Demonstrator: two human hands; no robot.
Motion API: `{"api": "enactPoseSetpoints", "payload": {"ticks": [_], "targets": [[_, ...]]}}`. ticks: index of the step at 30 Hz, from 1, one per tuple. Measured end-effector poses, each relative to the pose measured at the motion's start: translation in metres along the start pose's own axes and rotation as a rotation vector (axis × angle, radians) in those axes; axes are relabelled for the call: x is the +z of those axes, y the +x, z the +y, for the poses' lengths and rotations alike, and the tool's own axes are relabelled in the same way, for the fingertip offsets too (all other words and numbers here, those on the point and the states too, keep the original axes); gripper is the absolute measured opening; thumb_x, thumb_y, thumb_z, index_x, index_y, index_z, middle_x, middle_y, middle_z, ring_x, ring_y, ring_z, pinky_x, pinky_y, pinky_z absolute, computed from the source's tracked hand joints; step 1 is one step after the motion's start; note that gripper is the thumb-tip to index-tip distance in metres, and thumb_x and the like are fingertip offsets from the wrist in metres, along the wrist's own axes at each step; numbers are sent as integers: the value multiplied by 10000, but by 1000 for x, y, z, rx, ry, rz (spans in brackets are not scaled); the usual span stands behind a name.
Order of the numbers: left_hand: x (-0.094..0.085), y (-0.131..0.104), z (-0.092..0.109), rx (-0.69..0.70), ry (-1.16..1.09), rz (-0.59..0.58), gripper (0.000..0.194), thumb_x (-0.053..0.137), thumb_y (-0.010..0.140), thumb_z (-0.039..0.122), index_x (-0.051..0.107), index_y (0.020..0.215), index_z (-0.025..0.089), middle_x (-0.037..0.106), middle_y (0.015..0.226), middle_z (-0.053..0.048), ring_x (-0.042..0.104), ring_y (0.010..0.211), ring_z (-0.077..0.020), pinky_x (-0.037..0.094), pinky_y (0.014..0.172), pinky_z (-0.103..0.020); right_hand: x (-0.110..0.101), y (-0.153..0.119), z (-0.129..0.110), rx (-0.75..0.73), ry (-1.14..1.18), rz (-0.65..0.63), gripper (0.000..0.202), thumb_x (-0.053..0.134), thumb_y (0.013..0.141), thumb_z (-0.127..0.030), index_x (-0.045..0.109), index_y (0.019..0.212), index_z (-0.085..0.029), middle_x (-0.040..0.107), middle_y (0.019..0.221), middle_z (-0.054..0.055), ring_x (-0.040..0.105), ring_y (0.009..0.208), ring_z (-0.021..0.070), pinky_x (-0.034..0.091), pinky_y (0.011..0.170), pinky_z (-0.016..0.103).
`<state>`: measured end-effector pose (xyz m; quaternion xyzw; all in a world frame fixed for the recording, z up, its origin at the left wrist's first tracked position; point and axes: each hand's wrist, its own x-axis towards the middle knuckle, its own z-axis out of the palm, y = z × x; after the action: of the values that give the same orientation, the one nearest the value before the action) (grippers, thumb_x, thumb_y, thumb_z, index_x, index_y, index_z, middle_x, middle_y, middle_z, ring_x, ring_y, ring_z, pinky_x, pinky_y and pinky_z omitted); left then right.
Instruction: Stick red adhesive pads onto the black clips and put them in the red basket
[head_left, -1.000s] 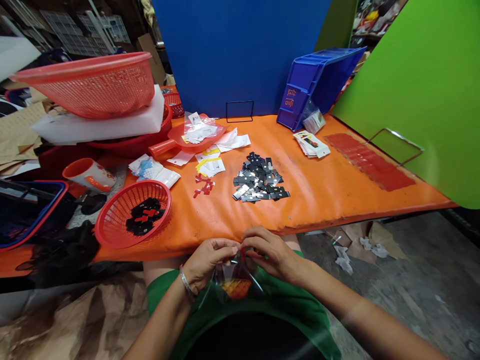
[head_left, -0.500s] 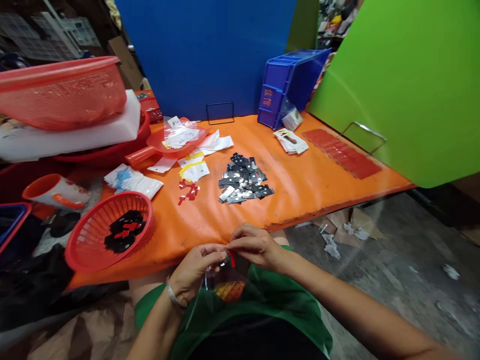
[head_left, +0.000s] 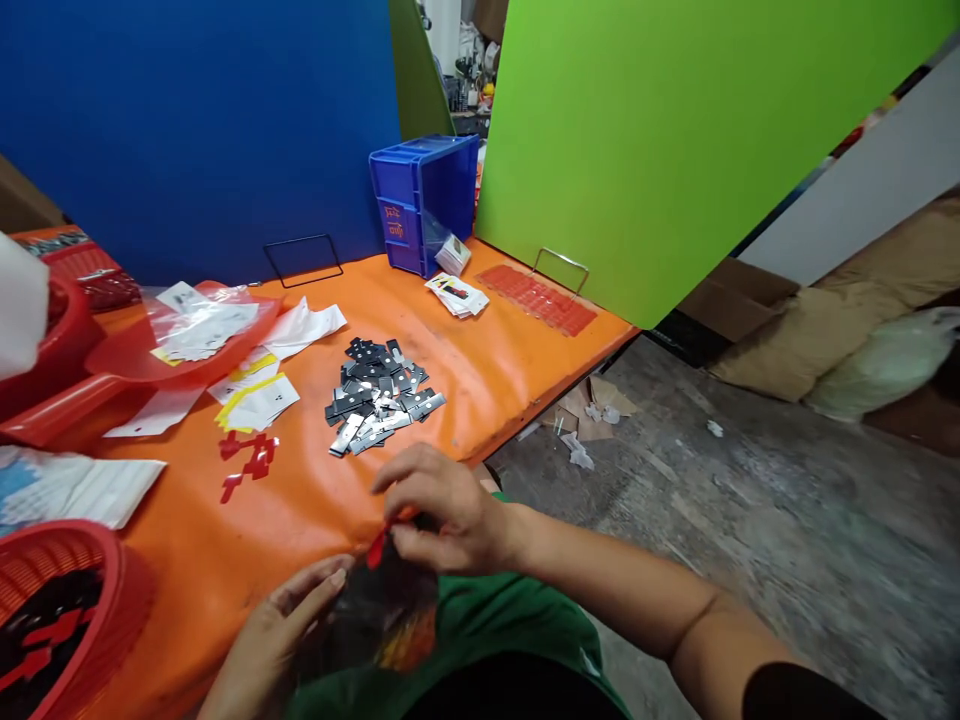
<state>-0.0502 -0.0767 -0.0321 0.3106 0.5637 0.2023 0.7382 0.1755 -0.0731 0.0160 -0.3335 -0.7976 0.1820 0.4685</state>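
My right hand is raised over my lap, thumb and index finger pinching a small red plastic piece. My left hand is lower and to the left, thumb and fingertips together; what lies between them is too small and blurred to make out. Below both hands, a clear plastic bag with an orange-yellow patch shows dimly on my lap. On the table beyond are a pile of flat black and silver metal strips and several loose red plastic pieces.
A red basket holding black and red pieces stands at left. Nearby are a red scoop with bagged cards, white cards and a white packet. A blue crate and red sheet lie farther back, before green and blue panels.
My view has swung right. My hands, together half a second ago, are now apart; the right one has lifted away with the red plastic piece.
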Motion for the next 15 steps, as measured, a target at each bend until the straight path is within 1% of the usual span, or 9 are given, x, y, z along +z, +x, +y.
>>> {"api": "enactPoseSetpoints", "payload": {"ticks": [2, 4, 6, 7, 8, 9, 11, 13, 15], "targets": [[4, 0, -2, 20, 19, -19, 391, 756, 627, 399, 698, 959, 201, 706, 907, -41, 636, 857, -207, 496, 736, -272, -2, -2, 0, 185, 102, -17, 304, 610, 783, -209, 475, 1054, -186, 570, 1080, 96, 535, 1045, 173, 444, 905, 332], [11, -2, -1, 70, 62, -42, 370, 744, 645, 406, 693, 950, 203, 704, 895, -32, 634, 857, -195, 492, 740, -255, 1, -8, 3, 355, 252, -162, 509, 637, 750, -166, 397, 1197, -204, 589, 1025, 59, 578, 947, 151, 481, 819, 299], [21, -3, 3, 135, 99, -58, 412, 743, 646, 413, 674, 990, 197, 701, 873, -34, 635, 814, -182, 495, 713, -242, 5, -14, 8, 477, 400, -293, 582, 593, 759, -105, 337, 1268, -223, 608, 877, 0, 598, 767, 109, 490, 689, 237], [25, -3, 5, 171, 103, -59, 467, 737, 653, 418, 645, 1058, 206, 699, 893, -37, 636, 814, -178, 499, 717, -245, 6, -16, 12, 515, 449, -310, 589, 569, 761, -82, 330, 1280, -226, 604, 810, -24, 588, 696, 95, 479, 642, 216], [28, -3, 8, 209, 97, -50, 534, 731, 660, 424, 598, 1138, 224, 695, 940, -39, 636, 843, -178, 502, 742, -250, 5, -17, 16, 546, 479, -284, 588, 553, 760, -70, 333, 1282, -227, 597, 762, -38, 576, 651, 87, 467, 613, 204], [29, -2, 10, 253, 87, -26, 600, 723, 669, 433, 540, 1209, 248, 683, 1010, -42, 631, 900, -181, 502, 782, -256, 1, -17, 21, 570, 491, -216, 585, 548, 753, -69, 341, 1277, -226, 594, 739, -44, 570, 630, 86, 460, 599, 202], [28, 1, 14, 346, 63, 75, 680, 706, 678, 463, 446, 1283, 296, 618, 1184, -38, 576, 1070, -184, 471, 890, -260, -16, -14, 36, 614, 476, -3, 581, 554, 738, -88, 345, 1263, -225, 596, 727, -44, 573, 618, 92, 459, 587, 207], [23, 3, 15, 396, 45, 199, 699, 697, 664, 507, 430, 1279, 309, 565, 1269, -30, 514, 1170, -185, 430, 962, -263, -47, -11, 60, 661, 407, 199, 566, 571, 731, -138, 343, 1242, -221, 608, 731, -37, 580, 596, 102, 459, 559, 213], [14, 5, 14, 392, 39, 283, 717, 698, 628, 554, 457, 1248, 285, 586, 1240, -38, 518, 1170, -195, 415, 987, -275, -87, -13, 91, 690, 278, 394, 571, 607, 704, -189, 342, 1209, -203, 618, 720, -33, 587, 591, 113, 460, 545, 217]]}}
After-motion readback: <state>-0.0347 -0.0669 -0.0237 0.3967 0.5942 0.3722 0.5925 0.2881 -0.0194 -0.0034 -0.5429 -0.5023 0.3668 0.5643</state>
